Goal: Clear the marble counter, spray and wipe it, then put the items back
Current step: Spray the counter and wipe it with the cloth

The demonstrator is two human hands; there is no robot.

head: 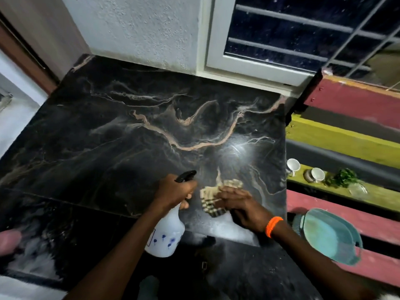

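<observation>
The black marble counter (134, 131) with pale veins fills the middle of the view and carries nothing but the cloth. My left hand (175, 189) grips a white spray bottle (166, 232) with blue flower prints by its black trigger head, nozzle aimed forward over the near counter. Just right of it, my right hand (240, 204), with an orange band at the wrist, presses a checked beige cloth (214, 195) flat on the near right part of the counter.
To the right stands a slatted bench in red, yellow and grey (350, 100). On it are two white cups (293, 165), a small green plant in glass (346, 178) and a teal tray (329, 234). A wall and barred window (281, 33) close the back.
</observation>
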